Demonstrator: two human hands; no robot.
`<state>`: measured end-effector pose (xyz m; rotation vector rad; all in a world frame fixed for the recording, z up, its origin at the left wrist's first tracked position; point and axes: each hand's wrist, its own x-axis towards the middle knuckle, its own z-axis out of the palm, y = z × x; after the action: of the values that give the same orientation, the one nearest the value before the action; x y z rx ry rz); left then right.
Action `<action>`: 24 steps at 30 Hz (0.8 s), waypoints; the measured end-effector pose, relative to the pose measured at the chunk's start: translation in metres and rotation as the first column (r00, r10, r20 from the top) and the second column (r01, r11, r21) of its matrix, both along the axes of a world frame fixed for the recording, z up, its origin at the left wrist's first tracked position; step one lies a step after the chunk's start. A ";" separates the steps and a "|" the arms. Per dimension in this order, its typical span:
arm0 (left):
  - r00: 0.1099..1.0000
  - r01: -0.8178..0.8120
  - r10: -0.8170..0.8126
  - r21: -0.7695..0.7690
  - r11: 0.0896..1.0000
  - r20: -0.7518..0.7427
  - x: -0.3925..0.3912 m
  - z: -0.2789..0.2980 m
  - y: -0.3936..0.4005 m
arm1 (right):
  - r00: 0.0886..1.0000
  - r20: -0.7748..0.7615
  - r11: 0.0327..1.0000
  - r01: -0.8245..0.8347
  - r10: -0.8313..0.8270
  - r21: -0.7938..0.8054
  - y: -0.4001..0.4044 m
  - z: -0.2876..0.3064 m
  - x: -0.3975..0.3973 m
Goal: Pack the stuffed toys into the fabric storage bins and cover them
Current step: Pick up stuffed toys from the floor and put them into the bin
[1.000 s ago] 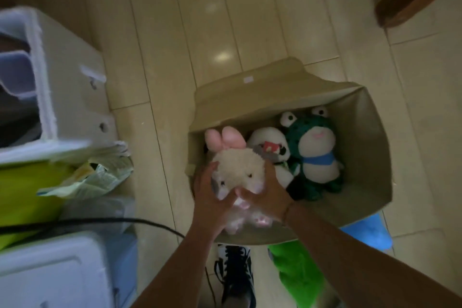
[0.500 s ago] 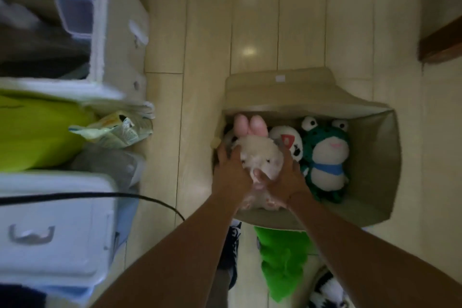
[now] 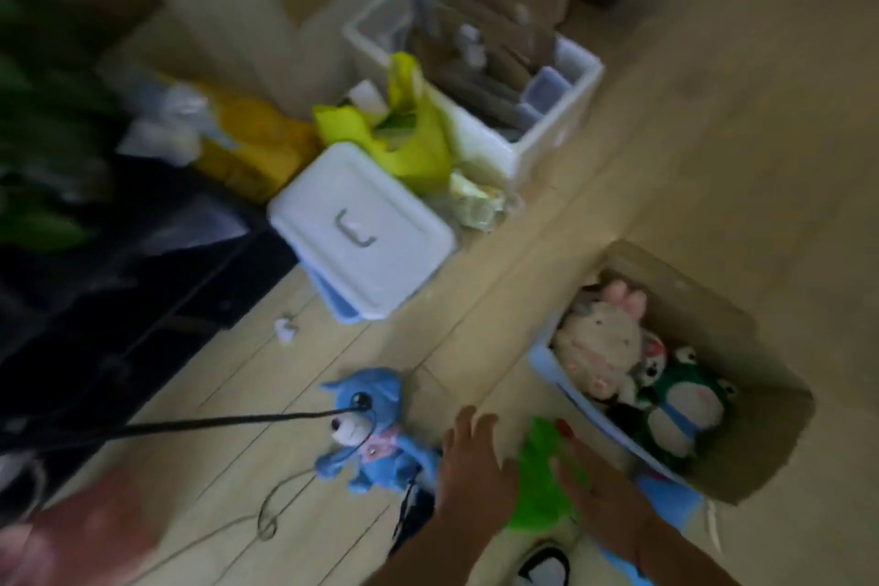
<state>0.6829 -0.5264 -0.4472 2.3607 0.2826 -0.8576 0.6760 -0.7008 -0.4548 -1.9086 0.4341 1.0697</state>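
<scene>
A beige fabric bin (image 3: 742,328) stands on the floor at the right. Inside it lie a cream rabbit toy with pink ears (image 3: 599,343), a small white toy (image 3: 654,359) and a green frog toy (image 3: 680,409). A bright green toy (image 3: 542,481) lies on the floor just in front of the bin. My left hand (image 3: 471,466) and my right hand (image 3: 590,495) hover on either side of it with fingers spread, holding nothing. A blue plush toy (image 3: 371,433) lies on the floor to the left of my left hand.
A white lidded plastic box (image 3: 361,224) sits on the floor at centre. Behind it stand a white foam box (image 3: 547,143) with clutter and yellow-green bags (image 3: 418,133). A black cable (image 3: 214,421) runs across the floor. Dark furniture fills the left. A black-and-white shoe (image 3: 542,566) is below.
Both hands let go of the rabbit toy, which now lies in the bin, and drew back over the green toy. The view swung left and turned.
</scene>
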 end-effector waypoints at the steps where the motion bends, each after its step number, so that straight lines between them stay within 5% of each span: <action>1: 0.998 -0.059 0.059 -0.019 0.998 0.002 -0.015 0.002 0.018 | 0.999 -0.022 1.000 -0.030 0.030 -0.004 0.019 -0.001 -0.011; 7: 0.955 -0.295 0.291 -0.083 0.952 -0.054 -0.067 -0.025 0.138 | 0.978 -0.163 0.989 -0.138 0.127 -0.058 0.148 -0.043 -0.051; 14: 0.941 -0.198 0.161 -0.098 0.975 -0.298 -0.104 -0.072 0.266 | 0.966 -0.229 0.961 -0.168 0.117 -0.221 0.253 -0.100 -0.081; 22: 0.877 -0.208 0.105 -0.174 0.963 -0.469 -0.121 -0.156 0.321 | 0.939 -0.255 0.886 -0.311 0.231 -0.343 0.291 -0.191 -0.053; 24: 0.884 -0.059 -0.006 -0.125 0.990 -0.467 -0.127 -0.185 0.323 | 0.929 -0.266 0.850 -0.348 0.257 -0.395 0.288 -0.229 -0.047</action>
<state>0.5564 -0.2031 -0.6320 1.9920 0.4345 -1.3855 0.6291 -0.4124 -0.6843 -2.3301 0.5324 1.4858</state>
